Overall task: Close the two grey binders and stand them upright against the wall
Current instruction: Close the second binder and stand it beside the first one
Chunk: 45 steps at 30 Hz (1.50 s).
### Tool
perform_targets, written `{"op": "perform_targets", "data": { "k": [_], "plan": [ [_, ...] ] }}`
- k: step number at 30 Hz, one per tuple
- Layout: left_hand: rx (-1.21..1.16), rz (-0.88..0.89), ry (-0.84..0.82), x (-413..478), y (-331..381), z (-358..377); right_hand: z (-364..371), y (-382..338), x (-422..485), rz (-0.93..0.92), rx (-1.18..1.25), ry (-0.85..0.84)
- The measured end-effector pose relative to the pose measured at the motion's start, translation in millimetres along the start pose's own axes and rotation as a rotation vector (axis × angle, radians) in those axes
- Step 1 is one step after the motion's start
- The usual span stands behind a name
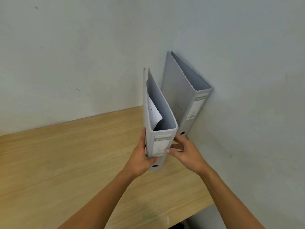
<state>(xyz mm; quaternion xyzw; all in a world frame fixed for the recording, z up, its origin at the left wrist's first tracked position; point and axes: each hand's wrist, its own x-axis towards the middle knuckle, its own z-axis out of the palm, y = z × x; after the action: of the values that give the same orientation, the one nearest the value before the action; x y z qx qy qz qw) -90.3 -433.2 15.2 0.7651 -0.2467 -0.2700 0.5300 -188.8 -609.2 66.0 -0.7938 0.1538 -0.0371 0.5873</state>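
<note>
Two grey binders stand upright on a wooden table. The far binder is closed and rests in the corner against the right wall, spine label facing me. The near binder stands just left of it, closed, with white paper sticking up inside. My left hand grips its left cover and spine near the bottom. My right hand holds its right side, thumb on the spine label, fingers between the two binders.
A pale wall runs behind the table, and the right wall meets it at the corner. The table's front edge ends near the lower right, with a dark gap below it.
</note>
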Motion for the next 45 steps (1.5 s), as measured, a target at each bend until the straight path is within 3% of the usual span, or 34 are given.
{"op": "perform_targets", "data": {
  "k": [9, 16, 27, 45],
  "plan": [
    [-0.001, -0.034, -0.072, 31.4, -3.2, 15.8, 2.5, 24.9, 5.5, 0.198, -0.020, 0.003],
    [-0.134, -0.064, 0.061, 75.3, 12.0, 42.7, -7.0, 23.6, 38.4, 0.177, -0.001, 0.251],
    [-0.093, -0.075, 0.078, 129.7, 14.4, 43.8, -24.6, 35.6, 85.5, 0.380, 0.311, 0.459],
    [-0.074, -0.092, 0.034, 154.7, 18.8, 46.0, -22.9, 45.6, 108.1, 0.383, 0.341, 0.514]
  ]
}}
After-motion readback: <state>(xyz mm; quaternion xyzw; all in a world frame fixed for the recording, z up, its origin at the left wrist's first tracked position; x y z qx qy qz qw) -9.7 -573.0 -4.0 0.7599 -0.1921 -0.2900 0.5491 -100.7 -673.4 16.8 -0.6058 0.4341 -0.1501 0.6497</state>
